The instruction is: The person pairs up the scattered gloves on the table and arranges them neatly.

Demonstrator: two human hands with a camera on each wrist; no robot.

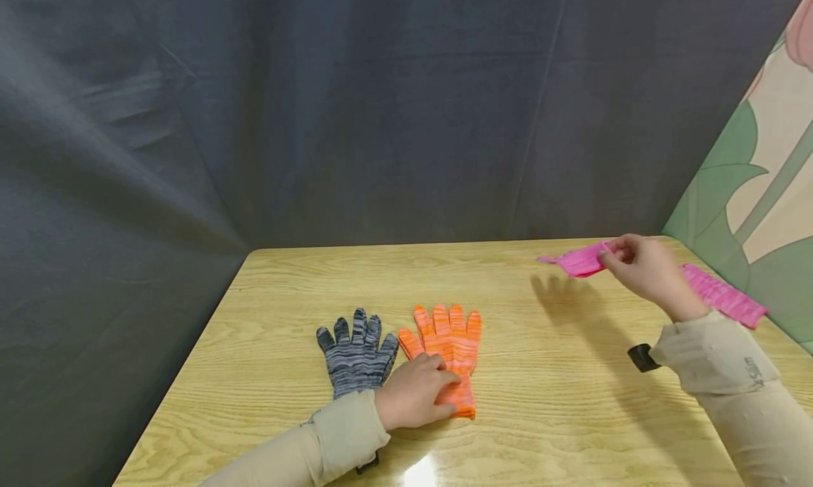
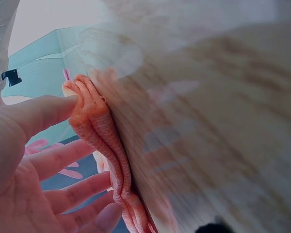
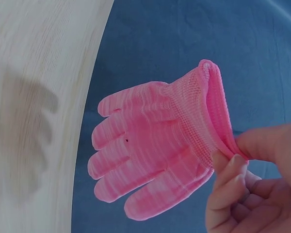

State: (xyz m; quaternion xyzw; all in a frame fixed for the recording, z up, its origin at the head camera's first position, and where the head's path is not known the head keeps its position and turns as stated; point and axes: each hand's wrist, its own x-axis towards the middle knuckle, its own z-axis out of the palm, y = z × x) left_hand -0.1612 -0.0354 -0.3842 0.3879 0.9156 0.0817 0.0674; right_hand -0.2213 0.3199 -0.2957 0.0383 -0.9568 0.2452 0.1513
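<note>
A pink knitted glove (image 3: 150, 136) hangs in the air above the far right of the table, its cuff pinched between thumb and fingers of my right hand (image 1: 644, 272). On the table lie orange gloves (image 1: 459, 353), stacked flat with fingers pointing away. My left hand (image 1: 419, 392) touches them near the cuff; the left wrist view shows its fingers (image 2: 68, 158) fairly straight against the orange stack's edge. Left of these lie dark grey striped gloves (image 1: 358, 360), their cuff end hidden by the left sleeve.
Another pink knitted piece (image 1: 724, 295) lies at the table's right edge, partly behind the right wrist. A dark curtain (image 1: 394, 120) hangs behind the wooden table (image 1: 267, 310). A leaf-patterned panel (image 1: 749, 212) stands along the right side.
</note>
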